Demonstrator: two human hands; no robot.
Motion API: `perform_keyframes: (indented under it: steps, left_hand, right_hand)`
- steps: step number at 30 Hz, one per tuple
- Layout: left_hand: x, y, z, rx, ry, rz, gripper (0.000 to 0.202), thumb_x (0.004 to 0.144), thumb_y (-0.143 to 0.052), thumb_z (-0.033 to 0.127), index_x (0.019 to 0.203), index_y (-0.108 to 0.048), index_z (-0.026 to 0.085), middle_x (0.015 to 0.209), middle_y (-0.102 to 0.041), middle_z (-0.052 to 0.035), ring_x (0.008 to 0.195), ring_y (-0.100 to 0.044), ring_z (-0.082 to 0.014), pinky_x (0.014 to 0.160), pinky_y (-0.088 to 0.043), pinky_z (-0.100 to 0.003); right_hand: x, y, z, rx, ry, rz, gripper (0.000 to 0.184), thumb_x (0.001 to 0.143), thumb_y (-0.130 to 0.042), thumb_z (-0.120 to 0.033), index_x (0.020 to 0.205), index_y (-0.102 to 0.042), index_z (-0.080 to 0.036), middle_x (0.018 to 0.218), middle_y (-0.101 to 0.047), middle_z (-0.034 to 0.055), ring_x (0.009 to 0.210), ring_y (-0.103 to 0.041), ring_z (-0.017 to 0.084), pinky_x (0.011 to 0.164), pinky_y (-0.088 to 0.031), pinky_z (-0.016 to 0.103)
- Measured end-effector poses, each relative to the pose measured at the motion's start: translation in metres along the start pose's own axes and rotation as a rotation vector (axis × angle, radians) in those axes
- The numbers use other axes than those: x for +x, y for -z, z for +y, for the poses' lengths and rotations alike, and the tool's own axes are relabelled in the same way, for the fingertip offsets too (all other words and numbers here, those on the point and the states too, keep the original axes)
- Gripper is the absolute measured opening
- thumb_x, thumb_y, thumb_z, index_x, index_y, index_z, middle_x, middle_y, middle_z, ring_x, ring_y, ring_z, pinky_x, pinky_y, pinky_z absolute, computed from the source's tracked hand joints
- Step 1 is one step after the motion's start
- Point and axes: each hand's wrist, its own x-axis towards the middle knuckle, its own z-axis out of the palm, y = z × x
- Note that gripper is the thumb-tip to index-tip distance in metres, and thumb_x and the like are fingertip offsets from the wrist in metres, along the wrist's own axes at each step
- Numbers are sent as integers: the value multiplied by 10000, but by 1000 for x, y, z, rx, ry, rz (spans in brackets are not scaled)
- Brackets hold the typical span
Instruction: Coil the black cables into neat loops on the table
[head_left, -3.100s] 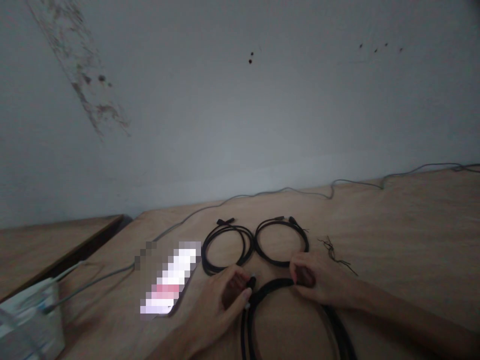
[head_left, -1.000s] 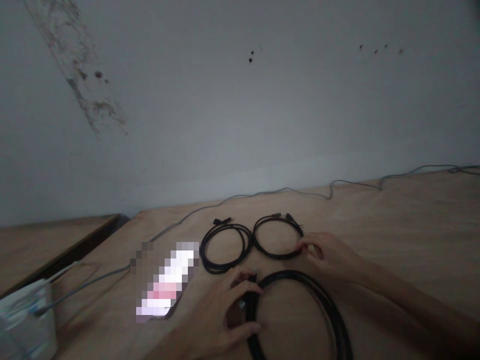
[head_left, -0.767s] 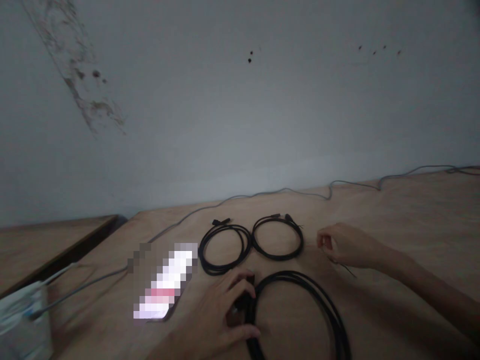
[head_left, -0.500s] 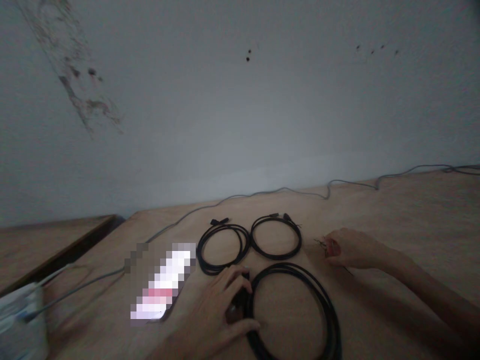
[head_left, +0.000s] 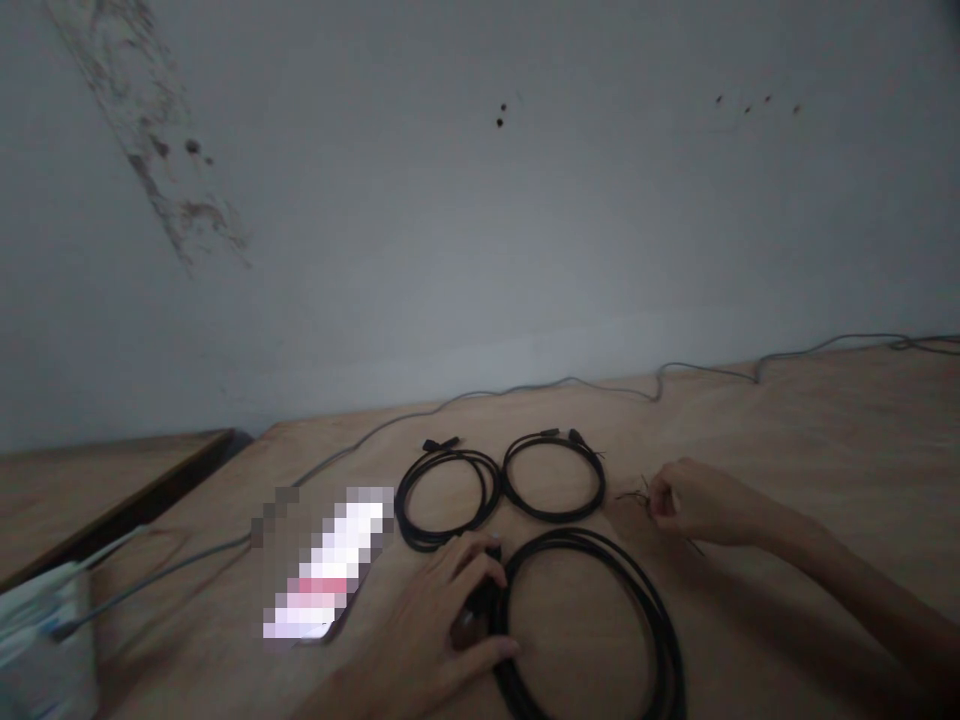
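My left hand point(head_left: 435, 610) curls its fingers and thumb round the left side of the nearest coiled black cable point(head_left: 660, 640), where a dark connector-like part partly shows. Further right, my right hand point(head_left: 701, 505) pinches several thin dark twist ties point(head_left: 630, 496), their ends poking out to the left and below. It is just above the table, apart from the coils. Beyond the nearest coil lie two smaller coiled black cables side by side, a left coil point(head_left: 403, 505) and a right coil point(head_left: 600, 485), touching each other. Each shows plug ends on its far side.
A lit, pixelated phone-like device point(head_left: 341, 555) lies left of the coils on the wooden table point(head_left: 825, 440). A thin grey cord point(head_left: 465, 396) runs along the wall. At the far left sits a whitish object point(head_left: 67, 660). A dark gap point(head_left: 150, 500) splits the tabletops.
My right hand's fingers have shifted on the thin ties, whose ends now point more to the left. My left hand and the coils stay put; the view has moved slightly.
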Motion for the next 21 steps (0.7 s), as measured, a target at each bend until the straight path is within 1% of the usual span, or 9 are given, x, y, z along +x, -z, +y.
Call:
perform_keyframes:
  steps: [3,6,11,16,21]
  left_hand:
    - [1,1,0,-7,-5,-5,391,884,-691,546,1130,-597,256,1427,-522,-117,1297,-527,-339,1060,-468,-499]
    - [1,2,1,-12,-12,-3,400,873,-703,553,1122,-600,257,1406,-535,-113,1286,-535,-336,1055,-472,-492]
    - [1,1,-1,-8,-17,5,444,860,-707,585,1145,-593,264,1428,-512,-114,1300,-522,-340,1057,-465,-498]
    - [1,-1,-3,-14,-35,18,445,853,-716,580,1142,-597,263,1406,-529,-113,1280,-538,-332,1045,-478,-476]
    - [1,-1,-3,-21,-38,17,444,843,-736,565,1137,-592,265,1401,-529,-105,1267,-542,-324,1031,-487,-462]
  right_hand:
    - [1,4,3,-36,-37,23,143,719,-625,-191,726,-766,-168,764,-753,91,732,-692,255,601,-428,285]
    - [1,6,5,-44,-28,49,151,730,-632,-198,770,-776,-176,799,-766,93,748,-699,253,633,-445,296]
    - [-1,8,1,-26,4,42,118,720,-639,-199,726,-756,-182,720,-752,81,697,-689,237,613,-423,285]
    - [-2,9,-1,-12,19,47,165,676,-625,-163,756,-768,-179,725,-757,79,699,-683,233,594,-413,267]
    - [-3,9,2,55,64,2,157,700,-626,-195,733,-774,-156,650,-731,71,631,-656,210,551,-390,250]
